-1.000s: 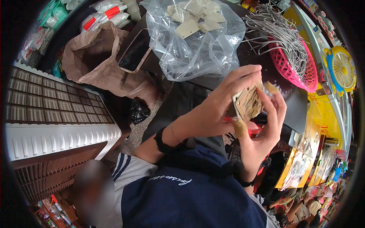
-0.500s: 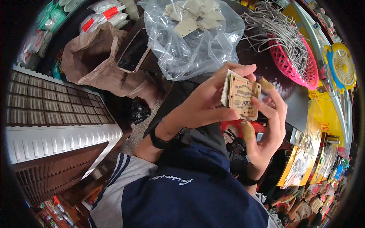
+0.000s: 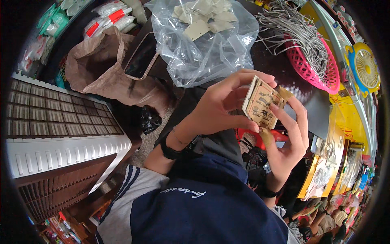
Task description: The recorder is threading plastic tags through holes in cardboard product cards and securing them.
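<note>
My left hand (image 3: 221,107) is closed around the left edges of a small stack of beige printed cards (image 3: 263,106) with little holes near their borders. The stack tilts in front of my chest, its printed face up. On its right side my right hand (image 3: 290,130) also grips the stack, with tan tape or covers on the thumb and one fingertip. That hand's bare finger rests on the top card's face. Beyond the hands lies a clear plastic bag (image 3: 203,61) with several similar beige cards (image 3: 197,29) on it or inside it.
To the right, a pink basket (image 3: 332,77) holds a heap of grey cords (image 3: 302,38). A yellow and blue fan (image 3: 363,67) stands farther right. At left are an open brown sack (image 3: 95,67) and a white and brown slatted unit (image 3: 69,152). A dark-rimmed box (image 3: 142,57) stands beside the bag.
The cards, slightly fanned apart before, now lie closer together as one stack. The stack has turned and tilted, and my right hand has shifted a little to the right with it.
</note>
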`<state>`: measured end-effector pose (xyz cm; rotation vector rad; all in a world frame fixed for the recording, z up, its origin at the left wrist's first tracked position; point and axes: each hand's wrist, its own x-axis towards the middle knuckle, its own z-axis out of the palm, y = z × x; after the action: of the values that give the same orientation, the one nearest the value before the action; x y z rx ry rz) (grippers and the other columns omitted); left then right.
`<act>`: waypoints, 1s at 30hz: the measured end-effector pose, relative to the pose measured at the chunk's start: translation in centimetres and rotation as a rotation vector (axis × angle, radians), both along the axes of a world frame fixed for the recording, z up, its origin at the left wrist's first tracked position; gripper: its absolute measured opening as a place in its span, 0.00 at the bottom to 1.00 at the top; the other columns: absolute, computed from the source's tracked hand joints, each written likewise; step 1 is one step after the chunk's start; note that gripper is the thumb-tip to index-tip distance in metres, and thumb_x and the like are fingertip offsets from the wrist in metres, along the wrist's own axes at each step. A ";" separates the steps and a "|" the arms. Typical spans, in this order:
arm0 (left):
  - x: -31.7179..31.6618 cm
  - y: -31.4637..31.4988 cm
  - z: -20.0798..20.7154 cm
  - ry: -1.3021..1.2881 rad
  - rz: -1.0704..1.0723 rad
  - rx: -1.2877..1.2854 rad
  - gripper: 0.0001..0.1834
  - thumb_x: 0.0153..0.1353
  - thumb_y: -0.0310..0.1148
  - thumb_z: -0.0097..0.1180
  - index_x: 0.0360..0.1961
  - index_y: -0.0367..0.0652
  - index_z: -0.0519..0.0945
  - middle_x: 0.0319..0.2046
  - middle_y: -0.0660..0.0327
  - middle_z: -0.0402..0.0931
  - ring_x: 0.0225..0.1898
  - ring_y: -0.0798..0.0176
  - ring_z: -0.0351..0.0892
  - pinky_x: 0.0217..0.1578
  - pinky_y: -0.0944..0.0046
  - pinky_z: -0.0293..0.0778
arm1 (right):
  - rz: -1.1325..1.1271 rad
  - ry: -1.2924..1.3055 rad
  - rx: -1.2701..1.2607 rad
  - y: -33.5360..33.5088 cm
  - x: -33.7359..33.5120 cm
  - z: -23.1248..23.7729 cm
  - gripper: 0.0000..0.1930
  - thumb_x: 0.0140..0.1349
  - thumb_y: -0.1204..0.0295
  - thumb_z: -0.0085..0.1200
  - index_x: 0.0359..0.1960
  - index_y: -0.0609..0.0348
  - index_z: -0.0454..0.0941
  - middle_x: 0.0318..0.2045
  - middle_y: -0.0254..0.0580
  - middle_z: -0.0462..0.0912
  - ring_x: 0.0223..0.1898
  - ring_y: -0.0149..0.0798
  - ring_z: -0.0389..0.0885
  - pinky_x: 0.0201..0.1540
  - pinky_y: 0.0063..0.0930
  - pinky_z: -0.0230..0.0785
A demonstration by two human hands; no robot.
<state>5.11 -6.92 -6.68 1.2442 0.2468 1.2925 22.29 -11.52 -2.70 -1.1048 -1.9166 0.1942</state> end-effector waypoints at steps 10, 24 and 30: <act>-0.4 -0.2 0.1 0.090 -0.009 0.002 0.46 0.35 0.29 0.75 0.58 0.33 0.64 0.55 0.52 0.69 0.56 0.61 0.70 0.57 0.61 0.68 | -0.004 -0.096 0.063 -0.1 -0.1 0.2 0.24 0.33 0.74 0.66 0.40 0.55 0.82 0.48 0.50 0.74 0.47 0.53 0.73 0.50 0.42 0.65; 0.0 0.5 -0.1 0.132 0.043 0.120 0.43 0.38 0.34 0.75 0.56 0.32 0.67 0.55 0.52 0.68 0.55 0.60 0.70 0.56 0.61 0.68 | 0.025 -0.097 0.055 0.2 0.4 0.4 0.25 0.32 0.75 0.65 0.40 0.57 0.82 0.47 0.51 0.74 0.47 0.54 0.73 0.49 0.43 0.65; 0.9 -1.0 0.4 -0.010 -0.057 -0.043 0.39 0.58 0.29 0.58 0.66 0.31 0.52 0.62 0.53 0.59 0.62 0.61 0.61 0.61 0.61 0.58 | -0.040 -0.031 -0.007 0.3 -0.5 0.0 0.26 0.34 0.76 0.66 0.43 0.55 0.80 0.47 0.50 0.71 0.48 0.53 0.71 0.49 0.42 0.66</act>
<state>5.98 -7.92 -6.26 1.2000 0.2286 1.2381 21.83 -11.25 -2.71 -1.1563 -1.9205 0.1631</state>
